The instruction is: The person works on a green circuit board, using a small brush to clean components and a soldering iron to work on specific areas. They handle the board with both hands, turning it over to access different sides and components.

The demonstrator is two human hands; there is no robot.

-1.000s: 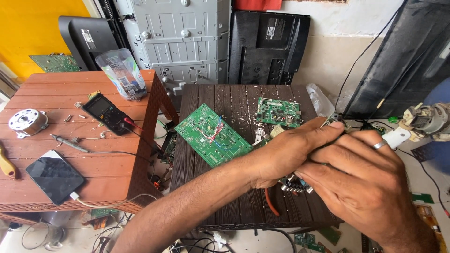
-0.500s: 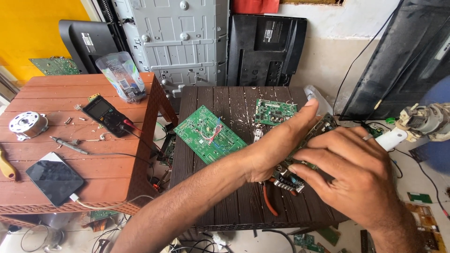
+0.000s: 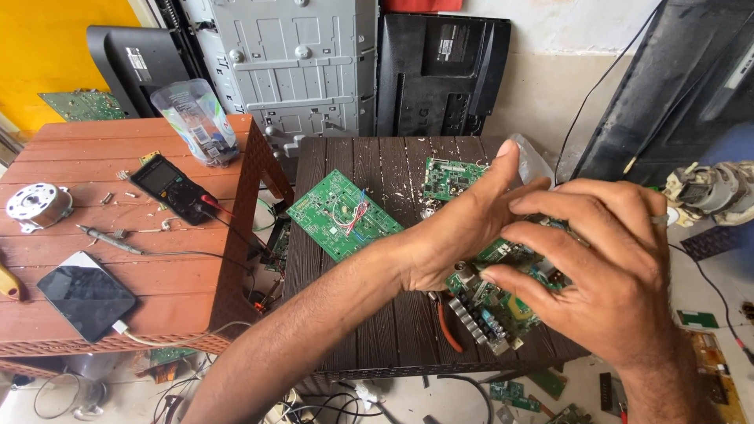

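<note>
Both hands have lifted slightly: left hand point(image 3: 463, 228) and right hand point(image 3: 605, 275) clamp a green circuit board point(image 3: 491, 302) between them above the dark table point(image 3: 369, 235). Beside the left hand lies another green board point(image 3: 344, 213). Farther left, a clear plastic jar point(image 3: 195, 122) of small parts stands on the red table point(image 3: 102, 259) by a multimeter point(image 3: 169, 187).

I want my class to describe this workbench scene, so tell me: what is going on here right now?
A person holds a green circuit board in both hands above a dark brown table. The left hand grips its far side and the right hand covers its near side. Two more green boards lie on that table: a larger one and a smaller one. On the reddish table to the left sit a black multimeter, a soldering iron, a small motor and a clear plastic jar.
</note>
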